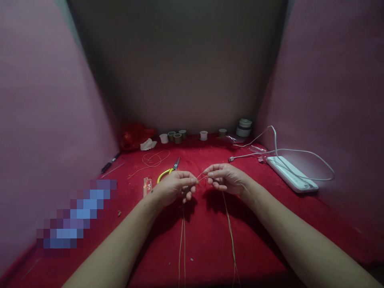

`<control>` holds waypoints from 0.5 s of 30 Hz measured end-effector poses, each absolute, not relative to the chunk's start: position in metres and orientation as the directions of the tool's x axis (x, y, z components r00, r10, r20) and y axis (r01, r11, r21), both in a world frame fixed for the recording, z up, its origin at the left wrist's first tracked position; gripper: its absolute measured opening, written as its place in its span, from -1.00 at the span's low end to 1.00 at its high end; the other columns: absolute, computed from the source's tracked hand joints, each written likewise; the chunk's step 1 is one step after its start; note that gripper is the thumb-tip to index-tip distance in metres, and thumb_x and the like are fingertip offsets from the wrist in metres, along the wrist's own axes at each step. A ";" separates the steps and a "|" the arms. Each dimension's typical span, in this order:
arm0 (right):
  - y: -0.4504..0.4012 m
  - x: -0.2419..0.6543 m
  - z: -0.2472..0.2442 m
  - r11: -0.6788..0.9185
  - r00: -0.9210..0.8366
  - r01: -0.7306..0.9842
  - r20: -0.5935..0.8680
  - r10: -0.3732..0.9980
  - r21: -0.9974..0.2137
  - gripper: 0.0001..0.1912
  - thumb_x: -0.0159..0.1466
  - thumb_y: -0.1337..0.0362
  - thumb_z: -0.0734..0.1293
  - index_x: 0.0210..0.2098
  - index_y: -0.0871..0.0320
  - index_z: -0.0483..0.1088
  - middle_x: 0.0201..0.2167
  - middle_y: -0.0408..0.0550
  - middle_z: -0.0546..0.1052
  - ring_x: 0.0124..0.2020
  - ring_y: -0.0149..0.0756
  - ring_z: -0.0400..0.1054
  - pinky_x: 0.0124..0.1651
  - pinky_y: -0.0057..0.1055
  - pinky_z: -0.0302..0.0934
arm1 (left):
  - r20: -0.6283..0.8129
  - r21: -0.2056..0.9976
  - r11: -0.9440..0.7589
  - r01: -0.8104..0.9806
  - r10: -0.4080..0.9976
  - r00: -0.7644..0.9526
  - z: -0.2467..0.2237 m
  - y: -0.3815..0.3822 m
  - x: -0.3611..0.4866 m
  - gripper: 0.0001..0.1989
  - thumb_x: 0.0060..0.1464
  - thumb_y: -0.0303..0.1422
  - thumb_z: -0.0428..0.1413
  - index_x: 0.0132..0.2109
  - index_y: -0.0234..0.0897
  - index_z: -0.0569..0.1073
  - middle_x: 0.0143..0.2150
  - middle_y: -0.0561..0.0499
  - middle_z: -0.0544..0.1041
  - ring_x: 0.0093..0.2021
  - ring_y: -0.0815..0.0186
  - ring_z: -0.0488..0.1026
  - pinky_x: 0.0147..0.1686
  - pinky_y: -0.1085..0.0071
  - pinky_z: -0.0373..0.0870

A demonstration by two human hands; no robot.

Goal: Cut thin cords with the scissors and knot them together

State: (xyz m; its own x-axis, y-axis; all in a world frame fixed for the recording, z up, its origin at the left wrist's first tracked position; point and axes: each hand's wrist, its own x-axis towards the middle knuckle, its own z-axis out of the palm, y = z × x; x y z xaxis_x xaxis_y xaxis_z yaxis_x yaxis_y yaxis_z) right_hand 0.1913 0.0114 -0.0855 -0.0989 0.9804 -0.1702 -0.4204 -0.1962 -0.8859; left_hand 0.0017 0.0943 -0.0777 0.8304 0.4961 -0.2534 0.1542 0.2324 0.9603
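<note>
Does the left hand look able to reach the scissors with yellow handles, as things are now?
Probably yes: the yellow-handled scissors lie just beyond the left hand, and nothing seems to block them, though that hand pinches a thin cord.

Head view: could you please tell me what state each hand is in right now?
Left hand: closed, pinching the cord between thumb and fingertips.
Right hand: closed, pinching the cord too.

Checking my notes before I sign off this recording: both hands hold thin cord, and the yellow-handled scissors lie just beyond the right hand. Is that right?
Not quite. The head view shows the yellow-handled scissors just beyond the left hand, not the right hand. Both hands do hold thin cord.
</note>
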 end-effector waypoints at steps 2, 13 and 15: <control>0.011 0.192 -0.086 -0.199 -0.101 -0.418 -0.173 0.980 -0.886 -0.79 0.01 0.45 0.37 -0.32 0.29 0.35 -0.59 -0.06 0.46 -0.68 -0.53 0.27 -0.74 -0.68 -0.05 | -0.254 0.960 0.237 0.151 0.495 0.831 -0.077 0.094 0.002 -0.84 -0.04 -0.34 0.13 -0.37 -0.37 0.37 -0.56 0.04 0.41 -0.68 0.47 0.32 -0.74 0.58 0.18; 0.011 0.192 -0.086 -0.207 -0.118 -0.412 -0.173 0.978 -0.887 -0.68 0.01 0.45 0.37 -0.21 0.28 0.33 -0.58 -0.07 0.46 -0.70 -0.56 0.23 -0.74 -0.68 -0.07 | -0.242 0.963 0.225 0.147 0.486 0.840 -0.079 0.096 0.002 -0.83 -0.03 -0.33 0.13 -0.35 -0.37 0.37 -0.55 0.03 0.41 -0.68 0.47 0.31 -0.74 0.58 0.18; 0.011 0.192 -0.086 -0.206 -0.122 -0.410 -0.170 0.978 -0.888 -0.68 0.01 0.45 0.37 -0.22 0.28 0.33 -0.58 -0.07 0.46 -0.70 -0.55 0.24 -0.74 -0.68 -0.08 | -0.244 0.963 0.222 0.151 0.487 0.839 -0.080 0.096 0.002 -0.83 -0.03 -0.33 0.13 -0.35 -0.37 0.37 -0.54 0.03 0.41 -0.68 0.47 0.31 -0.74 0.59 0.18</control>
